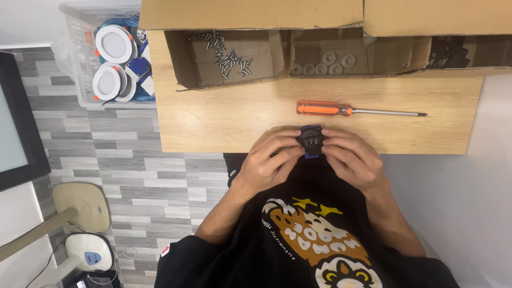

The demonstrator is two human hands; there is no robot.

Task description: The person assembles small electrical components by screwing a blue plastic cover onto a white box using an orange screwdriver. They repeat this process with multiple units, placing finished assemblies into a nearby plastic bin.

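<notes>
Blue-black small part (pixel 310 141) sits clamped between left hand (pixel 269 160) and right hand (pixel 349 157) fingers; orange screwdriver (pixel 341 110) at twelve o'clock.

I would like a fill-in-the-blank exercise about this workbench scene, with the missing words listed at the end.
1. Both hands, the left hand and the right hand, hold one small black and ____ part.
2. The screwdriver on the wooden table has an ____ handle.
3. The left cardboard box contains loose ____.
4. The clear plastic bin holds round ____ lamps.

Missing words: blue; orange; screws; white
</notes>
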